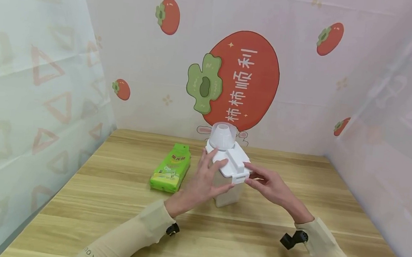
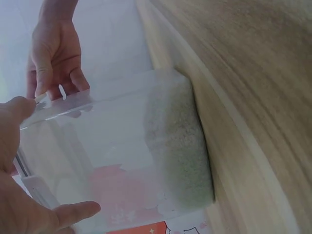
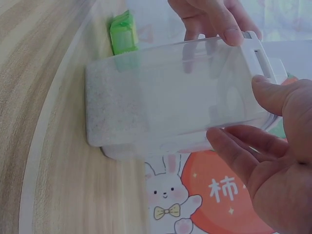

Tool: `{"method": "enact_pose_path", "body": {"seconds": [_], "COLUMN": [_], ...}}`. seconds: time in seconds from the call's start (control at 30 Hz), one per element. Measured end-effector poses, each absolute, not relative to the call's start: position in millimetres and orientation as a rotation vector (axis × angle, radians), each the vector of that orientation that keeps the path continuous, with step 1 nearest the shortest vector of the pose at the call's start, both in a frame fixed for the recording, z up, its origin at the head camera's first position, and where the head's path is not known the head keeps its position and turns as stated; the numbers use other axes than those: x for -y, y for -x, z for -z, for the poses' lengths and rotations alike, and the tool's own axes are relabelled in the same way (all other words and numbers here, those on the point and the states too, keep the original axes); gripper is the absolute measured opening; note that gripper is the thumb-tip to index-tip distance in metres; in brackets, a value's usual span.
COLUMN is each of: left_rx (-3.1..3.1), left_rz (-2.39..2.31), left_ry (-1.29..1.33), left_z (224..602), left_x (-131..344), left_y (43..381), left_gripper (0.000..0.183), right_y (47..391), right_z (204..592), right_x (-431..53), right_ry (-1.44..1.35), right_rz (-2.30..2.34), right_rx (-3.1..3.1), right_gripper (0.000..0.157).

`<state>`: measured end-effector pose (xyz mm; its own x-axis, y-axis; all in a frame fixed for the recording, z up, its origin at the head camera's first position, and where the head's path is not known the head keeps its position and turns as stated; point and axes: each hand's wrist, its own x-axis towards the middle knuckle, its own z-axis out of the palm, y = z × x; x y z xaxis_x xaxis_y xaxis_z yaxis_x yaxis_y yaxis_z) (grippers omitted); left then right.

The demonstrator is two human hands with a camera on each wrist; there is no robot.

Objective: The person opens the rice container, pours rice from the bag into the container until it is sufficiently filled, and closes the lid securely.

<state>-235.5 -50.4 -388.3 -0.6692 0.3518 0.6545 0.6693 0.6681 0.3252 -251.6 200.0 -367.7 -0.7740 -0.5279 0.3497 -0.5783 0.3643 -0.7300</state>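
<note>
A tall translucent storage container stands upright on the table, a layer of pale grain-like contents in its bottom. Its white lid carries a raised handle and a front latch. A translucent cone-shaped cup sits on the lid's rear. My left hand grips the container's upper left side, fingers spread over the lid's edge. At the front right corner my right hand holds the lid's edge, thumb beside the latch and fingers along the side.
A green plastic packet lies on the wooden table to the left of the container. Behind stands a pale backdrop printed with persimmons, and similar sheets hang at both sides.
</note>
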Motion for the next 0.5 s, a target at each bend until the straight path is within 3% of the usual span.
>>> {"method": "enact_pose_path", "body": {"seconds": [0.5], "left_rx": [2.325], "left_rz": [0.655], "left_ry": [0.755], "left_z": [383.3], "left_x": [50.5], "left_y": [232.2], "left_gripper": [0.056], "right_y": [254.3], "right_z": [369.5], "right_x": [-200.2], "right_ry": [-1.023], "right_rz": [-1.298], "right_rx": [2.532], "right_gripper": [0.047]}}
